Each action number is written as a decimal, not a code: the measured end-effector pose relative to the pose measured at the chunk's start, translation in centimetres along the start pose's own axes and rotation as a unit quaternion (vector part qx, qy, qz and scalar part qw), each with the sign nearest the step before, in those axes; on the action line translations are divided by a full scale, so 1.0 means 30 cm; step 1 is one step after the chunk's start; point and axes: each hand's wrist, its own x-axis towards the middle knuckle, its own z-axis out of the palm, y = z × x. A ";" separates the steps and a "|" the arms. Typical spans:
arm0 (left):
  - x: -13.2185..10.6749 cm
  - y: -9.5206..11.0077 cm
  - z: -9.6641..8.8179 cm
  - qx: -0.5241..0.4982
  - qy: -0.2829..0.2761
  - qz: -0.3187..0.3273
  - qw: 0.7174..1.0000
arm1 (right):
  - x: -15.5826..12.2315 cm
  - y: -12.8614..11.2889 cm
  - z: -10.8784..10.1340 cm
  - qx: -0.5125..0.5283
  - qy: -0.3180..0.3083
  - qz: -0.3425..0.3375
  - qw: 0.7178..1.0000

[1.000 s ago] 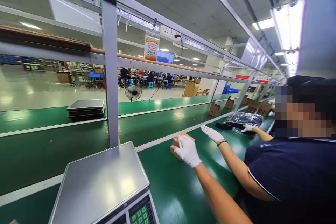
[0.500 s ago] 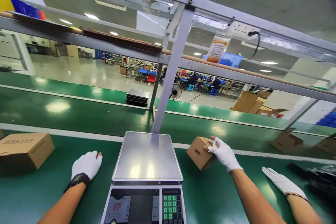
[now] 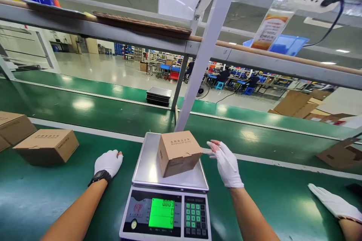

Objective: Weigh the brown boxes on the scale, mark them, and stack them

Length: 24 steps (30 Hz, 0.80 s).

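Observation:
A small brown cardboard box (image 3: 180, 152) with printing on its lid sits slightly turned on the steel plate of a digital scale (image 3: 144, 173). The scale's green display is lit and reads 0.003 in its top row. Just right of the box, apart from it, is my right hand (image 3: 227, 163) in a white glove, fingers spread and holding nothing. My left hand (image 3: 108, 163), also gloved, rests curled on the green bench left of the scale, with no object showing in it.
More cardboard boxes (image 3: 46, 146) stand at the left on the green bench (image 3: 93, 211). A co-worker's gloved hand (image 3: 336, 201) lies at the right. A slanted metal post (image 3: 195, 79) rises behind the scale. A second scale (image 3: 158, 95) sits on the far belt.
The box has moved left from beside the scale onto its plate, and my right hand has let go of it. The display has lit up green. My left hand stays curled on the bench.

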 end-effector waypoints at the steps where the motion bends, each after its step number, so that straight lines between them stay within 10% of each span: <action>1: 0.001 0.000 -0.001 0.001 -0.002 -0.001 1.000 | -0.007 0.088 -0.004 0.014 0.013 0.050 0.999; 8: 0.009 0.003 -0.014 -0.011 -0.013 -0.013 1.000 | -0.193 0.478 0.008 -0.065 0.052 0.136 0.987; 14: -0.063 0.026 -0.040 -0.101 0.001 -0.040 0.994 | -0.219 0.453 0.022 -0.068 0.040 0.117 0.990; 24: -0.475 0.032 -0.017 -0.427 0.012 -0.113 0.897 | -0.199 0.381 -0.024 -0.010 0.019 0.137 0.990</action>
